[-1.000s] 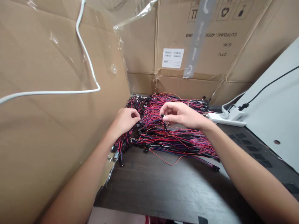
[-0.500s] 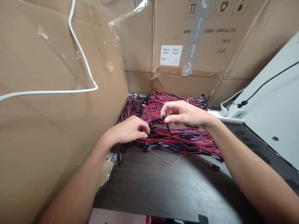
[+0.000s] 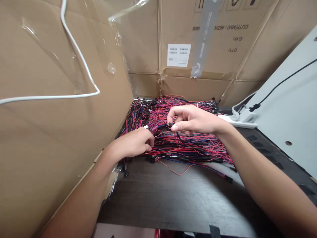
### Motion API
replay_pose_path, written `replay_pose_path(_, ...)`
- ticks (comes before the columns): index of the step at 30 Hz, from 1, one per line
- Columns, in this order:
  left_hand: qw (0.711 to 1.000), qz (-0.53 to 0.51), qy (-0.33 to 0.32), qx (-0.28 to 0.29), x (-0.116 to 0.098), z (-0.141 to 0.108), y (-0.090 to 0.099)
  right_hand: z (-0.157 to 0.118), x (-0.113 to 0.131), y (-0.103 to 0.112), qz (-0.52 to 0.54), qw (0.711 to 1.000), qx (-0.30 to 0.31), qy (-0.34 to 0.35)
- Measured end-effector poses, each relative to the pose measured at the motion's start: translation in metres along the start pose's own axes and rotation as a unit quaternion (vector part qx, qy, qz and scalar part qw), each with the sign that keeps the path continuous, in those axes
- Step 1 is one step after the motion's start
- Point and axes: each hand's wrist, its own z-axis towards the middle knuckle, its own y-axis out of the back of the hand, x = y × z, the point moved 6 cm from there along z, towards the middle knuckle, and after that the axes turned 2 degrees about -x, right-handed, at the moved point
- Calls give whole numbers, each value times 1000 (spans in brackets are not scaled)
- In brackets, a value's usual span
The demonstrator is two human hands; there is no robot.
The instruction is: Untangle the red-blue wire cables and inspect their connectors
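**Upside-down carton print on a cardboard panel — "CUT(MM) : 465X…MM", "G.W." and "QTY"**

The "CUT(MM)" line has a faint stretch between "465X" and the closing "MM" that cannot be read, while "G.W." and "QTY" sit below it with no legible values beside them. To the left, a white sticker carries small barcode-like rows, too tiny to read. A grey tape strip bears small print that stays illegible. Along the top edge, pictograms are cut off by the view — the leftmost looks like a pair of arrows.
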Motion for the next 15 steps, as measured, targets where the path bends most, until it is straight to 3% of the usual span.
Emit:
replay_pose_path(5,993,-114,27,-28,-2,0,7,9,12,-18,-153,988,-13,27)
replay_pose_path(9,967,-247,57,6,5,1,1,8,7,-32,-110,991,75,-25)
replay_pose_path(15,930,-362,63,33,7,1,-2,5,-17,-29,-151,980,96,-91)
